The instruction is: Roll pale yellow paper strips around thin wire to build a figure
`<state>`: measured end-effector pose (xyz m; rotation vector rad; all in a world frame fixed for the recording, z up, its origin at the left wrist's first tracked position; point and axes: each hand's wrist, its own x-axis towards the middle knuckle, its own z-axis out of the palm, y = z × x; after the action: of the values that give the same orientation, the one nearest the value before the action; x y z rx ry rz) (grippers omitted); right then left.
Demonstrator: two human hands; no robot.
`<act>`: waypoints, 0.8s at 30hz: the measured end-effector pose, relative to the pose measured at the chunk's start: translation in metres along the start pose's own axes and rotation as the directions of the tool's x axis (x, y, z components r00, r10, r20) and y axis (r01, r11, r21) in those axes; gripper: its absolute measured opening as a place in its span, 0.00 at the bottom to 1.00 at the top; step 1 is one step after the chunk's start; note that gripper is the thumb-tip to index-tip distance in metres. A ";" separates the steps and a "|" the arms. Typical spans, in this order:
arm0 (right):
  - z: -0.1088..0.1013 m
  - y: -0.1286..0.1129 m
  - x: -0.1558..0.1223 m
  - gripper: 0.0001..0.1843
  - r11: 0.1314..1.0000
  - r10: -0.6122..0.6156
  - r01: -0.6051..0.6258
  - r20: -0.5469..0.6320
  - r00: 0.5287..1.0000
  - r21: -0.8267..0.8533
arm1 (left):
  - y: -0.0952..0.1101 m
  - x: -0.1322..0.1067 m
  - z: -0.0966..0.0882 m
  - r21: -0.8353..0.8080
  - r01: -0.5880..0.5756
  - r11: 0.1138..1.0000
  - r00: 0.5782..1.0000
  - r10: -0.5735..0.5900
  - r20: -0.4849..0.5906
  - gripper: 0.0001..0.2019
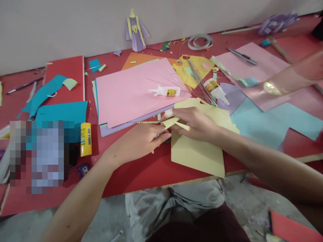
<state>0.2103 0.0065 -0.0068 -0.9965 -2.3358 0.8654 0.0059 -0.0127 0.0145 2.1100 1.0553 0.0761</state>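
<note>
My left hand (141,141) rests on the red board, fingers closed around a thin metal tool, likely small scissors, with a thin yellow stick reaching left from it. My right hand (194,122) lies over a pale yellow sheet (199,151) and pinches a small folded yellow paper strip (174,123); a white wrap covers one fingertip. The two hands meet at the strip, just below a stack of pink paper (133,90).
Two white glue bottles (166,91) (214,89) lie near thin wires. A yellow glue stick (85,138) stands at left beside teal sheets (60,114). Another person's arm (295,75) with a gold bangle reaches in at right. A paper doll (136,32) leans on the wall.
</note>
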 end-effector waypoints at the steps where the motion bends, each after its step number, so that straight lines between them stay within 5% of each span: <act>1: 0.000 0.000 0.000 0.16 1.000 -0.006 0.006 -0.001 1.000 -0.003 | 0.000 0.000 0.000 -0.002 -0.002 1.000 1.000 0.002 -0.003 0.17; 17: 0.004 0.009 -0.002 0.09 0.992 -0.123 0.123 -0.083 0.989 -0.010 | 0.002 0.000 0.000 0.002 -0.045 0.999 0.998 0.045 -0.046 0.16; 24: 0.005 0.006 -0.004 0.09 0.995 -0.099 0.094 -0.204 0.974 -0.034 | -0.003 0.001 0.002 0.164 -0.095 0.982 0.983 0.119 -0.143 0.20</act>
<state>0.2123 0.0050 -0.0153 -0.9268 -2.2032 0.6649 0.0051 -0.0121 0.0111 2.3338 1.0652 0.2163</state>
